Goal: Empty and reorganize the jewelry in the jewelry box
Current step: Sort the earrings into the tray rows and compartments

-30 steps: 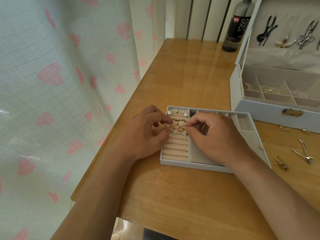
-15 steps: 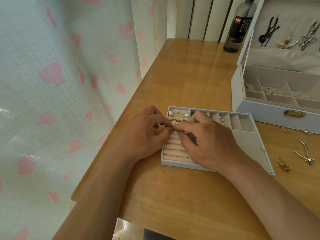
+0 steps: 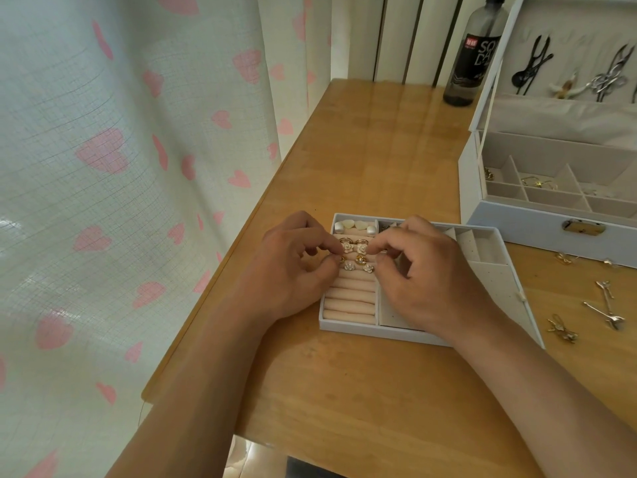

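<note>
Jewelry box (image 3: 537, 229) stands open at the right back of the counter (image 3: 362, 150), its lid upright. Dark and silver hairpins (image 3: 534, 63) hang on the lid's lining. A few small gold pieces (image 3: 537, 182) lie in the divided compartments below.

Its tray (image 3: 362, 326) is out of the box and lies flat on the counter just in front of it, near the left edge. The tray's left part holds a column of pink rolls (image 3: 348, 305). A cluster of rings (image 3: 362, 249) with white flowers and gold tops sits in the upper rolls. Pale pearl and heart pieces (image 3: 356, 225) lie in the row behind them. The lower rolls are bare.

Both hands meet over the cluster. The left hand (image 3: 289, 270) lies at the tray's left wall with its fingers curled, forefinger and thumb tips against the leftmost rings. The right hand (image 3: 437, 281) reaches over the tray's middle compartments, fingers also curled, with forefinger and thumb tips at the rightmost rings. Whether either hand actually pinches a ring or only touches it, I cannot tell.

More pins (image 3: 606, 305) and a gold brooch (image 3: 562, 331) lie loose on the counter to the right of the tray. A dark bottle (image 3: 472, 63) stands at the back, just left of the lid. A heart-print curtain (image 3: 120, 167) hangs along the left.
</note>
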